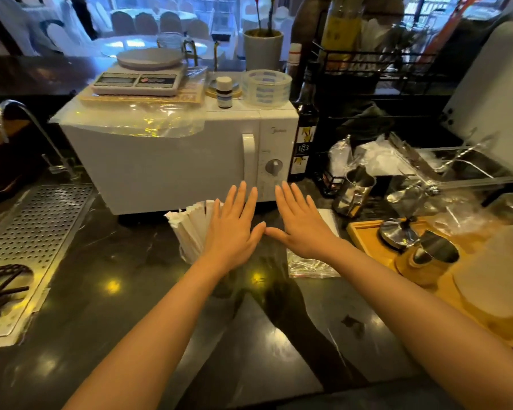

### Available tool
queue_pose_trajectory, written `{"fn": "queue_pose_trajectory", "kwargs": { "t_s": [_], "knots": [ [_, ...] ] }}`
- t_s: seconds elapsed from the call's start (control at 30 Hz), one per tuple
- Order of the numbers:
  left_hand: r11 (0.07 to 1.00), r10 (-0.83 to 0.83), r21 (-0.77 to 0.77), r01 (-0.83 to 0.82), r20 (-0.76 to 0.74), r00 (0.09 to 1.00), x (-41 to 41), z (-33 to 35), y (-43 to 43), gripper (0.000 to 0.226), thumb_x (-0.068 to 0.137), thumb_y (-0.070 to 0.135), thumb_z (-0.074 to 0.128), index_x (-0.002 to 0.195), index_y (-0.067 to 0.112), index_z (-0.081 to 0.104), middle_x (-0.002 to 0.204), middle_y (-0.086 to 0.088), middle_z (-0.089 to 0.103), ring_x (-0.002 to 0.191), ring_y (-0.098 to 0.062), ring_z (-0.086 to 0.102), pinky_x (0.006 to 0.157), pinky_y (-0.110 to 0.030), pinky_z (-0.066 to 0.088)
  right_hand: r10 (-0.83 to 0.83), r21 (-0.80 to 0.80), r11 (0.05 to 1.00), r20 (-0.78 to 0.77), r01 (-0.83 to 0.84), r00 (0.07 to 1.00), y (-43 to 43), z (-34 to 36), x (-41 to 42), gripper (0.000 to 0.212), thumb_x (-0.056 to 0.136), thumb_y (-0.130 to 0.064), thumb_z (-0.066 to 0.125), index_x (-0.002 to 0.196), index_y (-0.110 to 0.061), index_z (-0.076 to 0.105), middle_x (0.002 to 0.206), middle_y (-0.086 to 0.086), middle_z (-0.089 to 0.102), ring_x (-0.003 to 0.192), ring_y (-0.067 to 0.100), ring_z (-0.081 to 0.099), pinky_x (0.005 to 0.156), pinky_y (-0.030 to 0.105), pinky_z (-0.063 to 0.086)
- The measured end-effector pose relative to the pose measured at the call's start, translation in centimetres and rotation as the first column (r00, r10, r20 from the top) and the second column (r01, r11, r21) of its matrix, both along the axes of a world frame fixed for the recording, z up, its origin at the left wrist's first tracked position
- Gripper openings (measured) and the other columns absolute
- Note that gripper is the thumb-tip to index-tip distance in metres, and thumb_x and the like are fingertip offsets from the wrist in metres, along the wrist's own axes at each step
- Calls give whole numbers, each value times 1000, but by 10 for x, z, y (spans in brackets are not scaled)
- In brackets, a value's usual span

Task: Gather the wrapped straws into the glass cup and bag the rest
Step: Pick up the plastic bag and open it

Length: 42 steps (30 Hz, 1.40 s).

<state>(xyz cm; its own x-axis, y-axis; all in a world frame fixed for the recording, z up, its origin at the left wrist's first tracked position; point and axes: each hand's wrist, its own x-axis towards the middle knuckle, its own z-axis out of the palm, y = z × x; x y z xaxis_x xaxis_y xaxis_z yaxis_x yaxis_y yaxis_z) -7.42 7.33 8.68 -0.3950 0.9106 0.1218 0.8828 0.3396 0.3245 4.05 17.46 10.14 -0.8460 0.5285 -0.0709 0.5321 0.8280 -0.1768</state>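
Hands flat and spread over the dark surface (131, 291) at frame centre, thumbs touching tip to tip: left hand (234, 229) and right hand (301, 229) both hold nothing, fingers (240, 196) extended and apart. Straws (190, 229), white paper-wrapped, stand bunched just left of the left hand, partly behind it, in front of the microwave (175, 155). They seem to sit in the cup, but its glass is barely visible behind the wrist, so cannot confirm. Long axis roughly upright, tops fanning up and slightly toward upper left of the frame, jagged wrapper ends on top. Bag (311, 264), clear and crinkled, lies flat under the right wrist, right of centre; a white sheet or pack sits just beyond the right hand, unclear what it is. Judgement: gathering looks mostly done, bagging still ahead. To do it well: close the left hand round the bunch low down to keep it together and upright, don't knock the tops, and use the right hand to lift the bag by its mouth, open it wide before feeding leftovers in lengthwise. Metal jugs at right are near; keep elbows in.
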Motion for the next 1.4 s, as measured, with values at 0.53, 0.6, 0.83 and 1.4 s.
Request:
{"fn": "queue_pose_trajectory", "kwargs": {
  "t_s": [0.53, 0.6, 0.83, 1.4],
  "knots": [
    [895, -308, -328, 302, 33, 951, 73, -85, 65, 67, 93, 44, 32, 145, 15, 2, 158, -8, -1, 145, -24, -2, 117, -45, 4, -196, -58, 976, 182, 209, 964, 45, -66, 105, 79, 92, -43, 40, 144, -5, -6, 157, 15, -5, 145, 27, -4, 120, 40, 6],
    [884, -330, -340, 321, 32, 943, 78, -92, 67, 66, 93, 45, 33, 146, 16, 4, 158, -8, 1, 145, -24, 0, 117, -45, 6, -183, -81, 976, 210, 203, 960, 44, -75, 109, 78, 92, -41, 42, 144, -6, -5, 157, 14, -4, 145, 27, -2, 119, 40, 9],
    [865, -384, -357, 353, -17, 923, 88, -111, 76, 60, 92, 41, 38, 142, 12, 21, 150, -13, 25, 138, -29, 22, 111, -40, 25, -95, -62, 991, 256, 115, 962, 48, -99, 115, 62, 95, -20, 40, 145, -8, 6, 157, 13, 7, 144, 26, 9, 116, 36, 14],
    [924, -206, -300, 239, 139, 969, 92, -85, 95, 27, 87, 15, 44, 92, 8, 70, 96, -16, 68, 86, -32, 61, 71, -36, 49, -15, 123, 992, 37, 11, 999, 66, -99, 112, 20, 88, -6, 45, 99, -4, 61, 103, 15, 63, 99, 29, 54, 76, 37, 47]
  ]
}}
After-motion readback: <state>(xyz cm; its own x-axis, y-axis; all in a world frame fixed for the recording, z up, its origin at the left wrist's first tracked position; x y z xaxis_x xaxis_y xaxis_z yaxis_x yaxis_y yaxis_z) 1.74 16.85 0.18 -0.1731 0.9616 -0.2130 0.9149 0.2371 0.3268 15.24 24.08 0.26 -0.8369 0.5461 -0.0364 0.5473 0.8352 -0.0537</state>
